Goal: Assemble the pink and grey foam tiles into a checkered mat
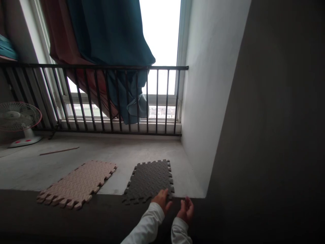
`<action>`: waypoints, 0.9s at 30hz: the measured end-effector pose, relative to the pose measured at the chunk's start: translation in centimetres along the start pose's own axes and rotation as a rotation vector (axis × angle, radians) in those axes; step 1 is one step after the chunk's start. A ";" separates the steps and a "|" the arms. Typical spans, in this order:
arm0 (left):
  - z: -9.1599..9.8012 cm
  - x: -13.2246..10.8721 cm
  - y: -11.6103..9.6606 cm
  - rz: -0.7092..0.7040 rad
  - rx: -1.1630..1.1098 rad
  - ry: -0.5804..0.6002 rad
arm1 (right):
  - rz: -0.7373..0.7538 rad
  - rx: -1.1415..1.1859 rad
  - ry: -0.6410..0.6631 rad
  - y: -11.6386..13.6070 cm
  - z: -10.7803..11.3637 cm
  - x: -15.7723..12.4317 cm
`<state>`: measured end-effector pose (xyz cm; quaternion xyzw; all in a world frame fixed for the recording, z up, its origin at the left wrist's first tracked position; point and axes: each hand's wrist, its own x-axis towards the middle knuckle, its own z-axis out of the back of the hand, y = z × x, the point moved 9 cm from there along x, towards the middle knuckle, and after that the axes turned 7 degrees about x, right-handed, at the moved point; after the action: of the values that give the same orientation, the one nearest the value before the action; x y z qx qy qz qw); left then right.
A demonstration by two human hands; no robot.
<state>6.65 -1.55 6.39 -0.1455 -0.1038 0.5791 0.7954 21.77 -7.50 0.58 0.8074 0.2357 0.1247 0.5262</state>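
A dark grey foam puzzle mat (149, 179) with toothed edges lies on the pale ledge, its near edge reaching over the ledge's front. My left hand (162, 200) is at the mat's near right corner, thumb and fingers apart. Whether its fingertips press on the mat I cannot tell. Just to the right, clear of the mat, my right hand (186, 209) is raised by the ledge's front edge with loosely bent fingers and nothing visible in them. A pinkish-beige foam puzzle mat (81, 183) lies to the left, also overhanging the edge.
Behind the ledge (111, 147) runs a black metal railing (157, 101) before a window, with blue and reddish curtains (109, 34) hanging over it. A small fan (20, 118) stands far left, near a thin stick (59, 151). A white wall (210, 84) bounds the right side.
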 end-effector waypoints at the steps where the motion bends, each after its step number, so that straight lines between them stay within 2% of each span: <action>1: -0.6 -0.2 -1.9 -0.078 -0.015 0.038 | 0.083 -0.060 -0.009 0.8 0.3 0.0; 2: -0.9 -0.4 -3.0 -0.128 -0.026 0.061 | 0.149 -0.120 0.001 1.4 0.2 -0.2; 3: -1.0 -0.5 -3.2 -0.137 -0.021 0.081 | 0.201 -0.175 0.027 1.8 0.0 -0.4; 4: -1.1 -0.5 -2.4 -0.098 0.010 0.102 | 0.243 -0.223 0.061 2.1 -0.4 -0.7; 6: -1.3 -0.6 1.3 0.073 0.134 0.166 | 0.296 -0.290 0.134 2.0 -1.4 -1.3; 9: -1.8 -1.4 8.4 0.342 0.326 0.275 | 0.295 -0.337 0.193 1.1 -2.8 -2.1; 11: -2.3 -1.8 11.6 0.388 0.372 0.301 | 0.252 -0.341 0.198 0.2 -3.3 -2.4; 13: -2.7 -1.8 13.4 0.351 0.385 0.284 | 0.216 -0.336 0.198 -0.5 -3.8 -2.9; 17: -3.0 -1.2 14.1 0.255 0.409 0.175 | 0.199 -0.316 0.231 -1.0 -4.6 -3.9; 20: -2.8 -0.9 14.2 0.294 0.435 0.111 | 0.210 -0.308 0.254 -0.9 -4.8 -4.4; 23: -2.7 -0.5 14.2 0.319 0.455 0.090 | 0.208 -0.311 0.252 -0.6 -4.6 -4.4; 27: -2.6 0.2 13.5 0.281 0.466 0.083 | 0.189 -0.302 0.245 -0.1 -4.2 -4.1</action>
<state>-4.49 2.25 -0.78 0.0048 0.0862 0.6856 0.7228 16.31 -6.22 2.42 0.7166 0.1998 0.3049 0.5947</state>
